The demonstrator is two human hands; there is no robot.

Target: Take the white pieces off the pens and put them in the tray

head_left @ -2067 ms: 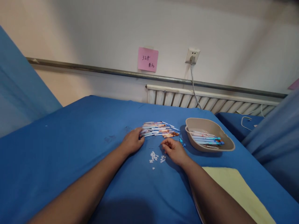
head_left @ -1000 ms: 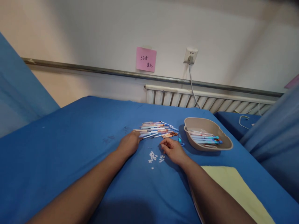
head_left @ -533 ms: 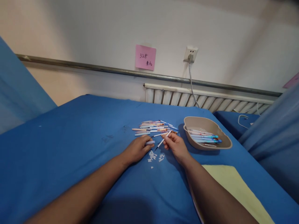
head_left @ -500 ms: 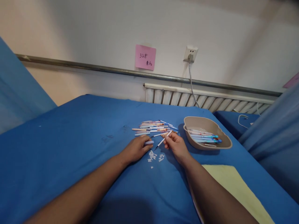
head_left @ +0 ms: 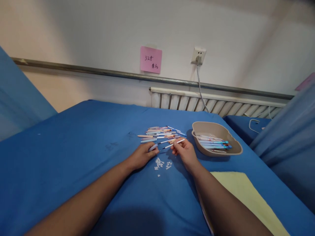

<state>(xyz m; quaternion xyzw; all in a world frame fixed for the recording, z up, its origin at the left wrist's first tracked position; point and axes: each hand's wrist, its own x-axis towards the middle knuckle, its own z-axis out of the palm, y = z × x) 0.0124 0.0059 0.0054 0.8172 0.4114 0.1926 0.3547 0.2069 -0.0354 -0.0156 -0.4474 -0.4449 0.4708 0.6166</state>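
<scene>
My left hand [head_left: 142, 155] is closed on a light blue-violet pen barrel [head_left: 153, 147], tilted up to the right. Between the thumb and fingers of my right hand [head_left: 184, 151] is a white pen refill [head_left: 168, 146], its dark tip pointing down-left toward the barrel; the two are apart. Just beyond my hands lies a heap of pen parts [head_left: 159, 132], with barrels and white refills in pastel blue, peach and orange. Small white pieces [head_left: 158, 163] are scattered on the blue cloth below my hands, too small to name exactly.
To the right stands a beige bin [head_left: 236, 151] holding several pens [head_left: 213, 143]. A pale yellow cloth [head_left: 242, 188] lies nearer me, under my right forearm. Beyond the blue-covered surface [head_left: 73, 137] are a radiator [head_left: 182, 101], a rail and a plugged-in cable [head_left: 200, 88].
The barrel in my left hand has tilted upward from nearly level. My right hand has turned the refill flatter, its tip now nearer the barrel's height. The view has shifted slightly.
</scene>
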